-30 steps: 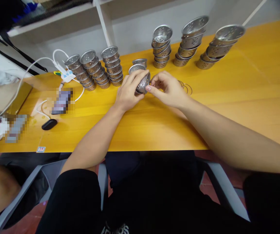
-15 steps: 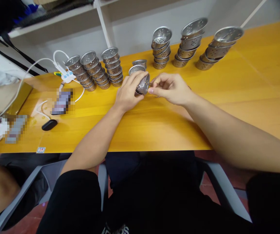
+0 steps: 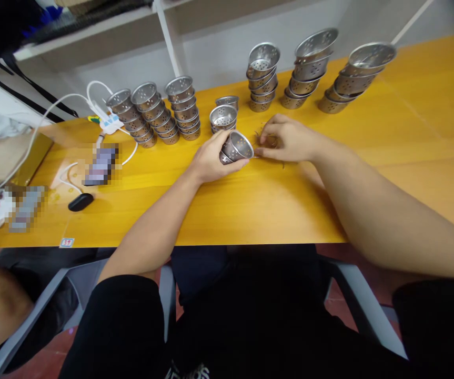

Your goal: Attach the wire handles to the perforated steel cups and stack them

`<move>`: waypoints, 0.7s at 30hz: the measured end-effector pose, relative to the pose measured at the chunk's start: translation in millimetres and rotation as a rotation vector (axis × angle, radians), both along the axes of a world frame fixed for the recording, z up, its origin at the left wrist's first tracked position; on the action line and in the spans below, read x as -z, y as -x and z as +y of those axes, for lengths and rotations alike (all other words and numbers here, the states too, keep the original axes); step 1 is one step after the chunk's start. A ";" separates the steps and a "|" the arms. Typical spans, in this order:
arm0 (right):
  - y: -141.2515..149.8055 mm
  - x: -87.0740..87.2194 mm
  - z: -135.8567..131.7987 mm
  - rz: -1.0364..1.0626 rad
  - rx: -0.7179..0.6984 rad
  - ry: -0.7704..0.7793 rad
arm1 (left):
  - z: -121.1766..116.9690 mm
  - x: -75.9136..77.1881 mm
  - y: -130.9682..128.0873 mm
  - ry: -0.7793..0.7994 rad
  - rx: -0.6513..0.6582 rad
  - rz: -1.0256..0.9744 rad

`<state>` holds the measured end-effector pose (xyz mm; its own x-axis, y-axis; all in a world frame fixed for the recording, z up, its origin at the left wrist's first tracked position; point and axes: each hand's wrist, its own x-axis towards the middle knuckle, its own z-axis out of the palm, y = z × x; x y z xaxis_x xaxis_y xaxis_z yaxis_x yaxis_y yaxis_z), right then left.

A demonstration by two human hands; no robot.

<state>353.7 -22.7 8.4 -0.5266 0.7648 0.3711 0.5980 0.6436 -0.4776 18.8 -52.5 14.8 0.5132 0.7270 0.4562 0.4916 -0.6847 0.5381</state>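
Note:
My left hand (image 3: 211, 160) is wrapped round a perforated metal cup (image 3: 238, 148), tilted with its mouth to the right. A second cup seems nested behind it. Just right of its rim, my right hand (image 3: 284, 138) is low over the table with its fingers curled together. Thin wire-like pieces (image 3: 283, 165) lie by those fingers; what the fingertips hold is too small to make out. Behind my left hand stands a short stack of the same cups (image 3: 223, 117), with another cup (image 3: 227, 101) behind it.
Three cup stacks stand at the back left, the nearest being this stack (image 3: 183, 108). Three leaning stacks, including this middle one (image 3: 309, 66), stand at the back right. A phone (image 3: 101, 166), white cables, a power strip (image 3: 111, 124) and a black oval object (image 3: 80, 202) lie left.
My left hand has turned the cups so the mouth shows more and moved them slightly right and nearer. My right hand has moved right, away from the rim, uncovering the wire-like pieces.

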 end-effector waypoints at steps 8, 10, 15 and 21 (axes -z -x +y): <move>30.9 -14.7 -29.1 0.268 -0.162 0.066 | 5.6 3.8 0.5 0.060 0.057 -0.055; 43.6 -14.0 -35.8 0.430 -0.221 0.213 | 12.0 7.3 2.6 0.005 0.039 -0.062; 64.4 -4.2 -38.9 0.668 -0.206 0.307 | 34.7 23.6 10.2 -0.077 -0.056 -0.073; 75.9 1.6 -35.5 0.683 -0.148 0.210 | 42.5 30.7 12.1 -0.086 -0.028 -0.118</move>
<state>277.8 -58.3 6.8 -0.3339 0.7946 0.5071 0.0363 0.5484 -0.8354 6.7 -10.0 -15.9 0.4324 0.6957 0.5735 0.4481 -0.7178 0.5329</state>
